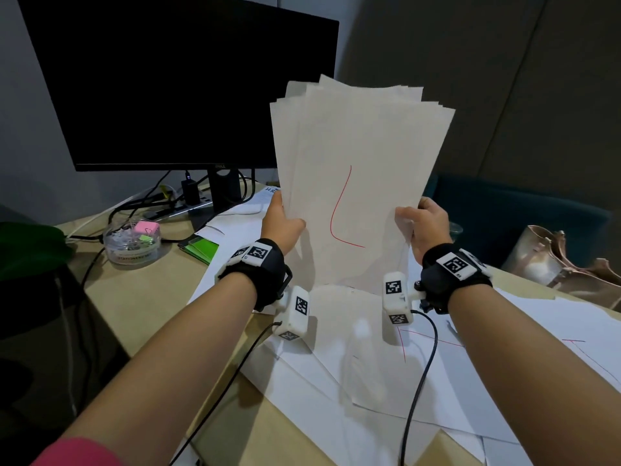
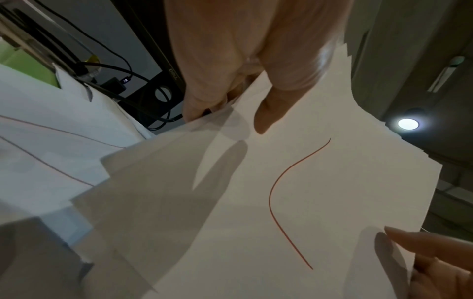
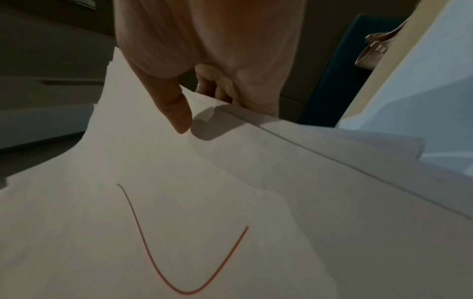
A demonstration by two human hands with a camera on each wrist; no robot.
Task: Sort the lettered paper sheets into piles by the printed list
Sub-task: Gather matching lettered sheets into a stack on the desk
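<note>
Off to the left of my grip sit a clear stationery tub (image 1: pixel 132 242) and a dark monitor (image 1: pixel 188 82) on the desk (image 1: pixel 141 297). My left hand (image 1: pixel 281 227) pinches the left edge of the stack of sheets (image 1: pixel 356 156), thumb (image 2: pixel 268 113) on the front page, fingers curled behind. I hold the stack upright between both hands, its bottom edge standing on the loose sheets (image 1: pixel 336 381) spread below my wrists. The front page bears a red L (image 1: pixel 342 210). My right hand (image 1: pixel 426 227) clamps the right edge the same way, thumb (image 3: pixel 176 113) in front. Right of that grip lies a tan bag (image 1: pixel 551 257).
</note>
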